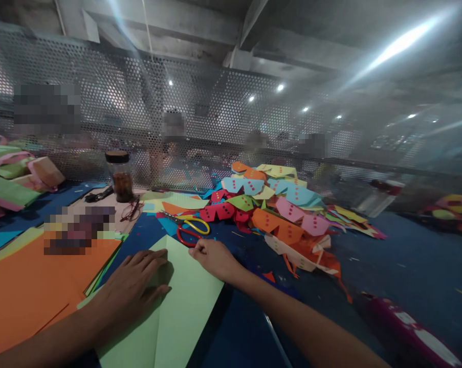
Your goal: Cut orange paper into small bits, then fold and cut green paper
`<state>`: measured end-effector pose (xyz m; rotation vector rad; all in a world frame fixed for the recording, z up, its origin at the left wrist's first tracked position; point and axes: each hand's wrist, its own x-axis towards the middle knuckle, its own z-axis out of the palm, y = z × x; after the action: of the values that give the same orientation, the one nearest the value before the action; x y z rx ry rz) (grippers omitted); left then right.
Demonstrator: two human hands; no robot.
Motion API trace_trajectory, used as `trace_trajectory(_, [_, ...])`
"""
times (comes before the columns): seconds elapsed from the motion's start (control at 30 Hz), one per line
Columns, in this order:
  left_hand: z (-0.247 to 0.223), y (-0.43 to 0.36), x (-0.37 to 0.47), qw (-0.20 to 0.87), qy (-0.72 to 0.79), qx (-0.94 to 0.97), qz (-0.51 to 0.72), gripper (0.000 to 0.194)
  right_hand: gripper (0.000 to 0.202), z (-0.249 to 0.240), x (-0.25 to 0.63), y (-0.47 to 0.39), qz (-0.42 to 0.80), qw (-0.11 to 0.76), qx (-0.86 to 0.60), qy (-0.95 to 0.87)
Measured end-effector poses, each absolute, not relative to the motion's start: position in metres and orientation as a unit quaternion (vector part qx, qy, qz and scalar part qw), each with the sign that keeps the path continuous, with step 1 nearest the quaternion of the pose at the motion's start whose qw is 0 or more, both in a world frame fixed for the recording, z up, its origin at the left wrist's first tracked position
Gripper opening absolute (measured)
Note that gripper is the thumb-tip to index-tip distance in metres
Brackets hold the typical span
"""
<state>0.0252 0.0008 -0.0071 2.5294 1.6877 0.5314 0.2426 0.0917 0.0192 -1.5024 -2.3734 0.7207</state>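
A light green paper sheet (184, 301) with a lengthwise crease lies at the centre front, its top coming to a point. My left hand (142, 276) rests on the left part of the sheet with its fingers spread. At the sheet's upper right edge, my right hand (211, 258) has its fingers closed in a pinch on the paper. Scissors with one yellow and one red handle (194, 225) lie just beyond the sheet's tip.
Orange sheets (19, 286) are stacked at left. Folded coloured paper pieces (288, 214) pile up right of centre. Behind stand a dark-lidded jar (119, 179) and a perforated metal screen (211, 112). A purple object (411, 327) lies at lower right.
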Motion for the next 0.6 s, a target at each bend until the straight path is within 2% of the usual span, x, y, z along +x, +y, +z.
trace_trajectory(0.1, [-0.007,0.004,0.024,0.025,0.551,0.816,0.172,0.034,0.029,0.021,0.241,0.093,0.238,0.115,-0.511,-0.818])
trace_trajectory(0.4, [-0.014,0.009,0.015,0.012,0.541,0.819,0.190,0.043,0.028,0.019,0.235,0.096,0.212,0.090,-0.503,-0.833])
trace_trajectory(0.6, [-0.014,0.006,0.012,0.010,0.543,0.818,0.192,0.040,0.030,0.022,0.231,0.091,0.214,0.067,-0.491,-0.842])
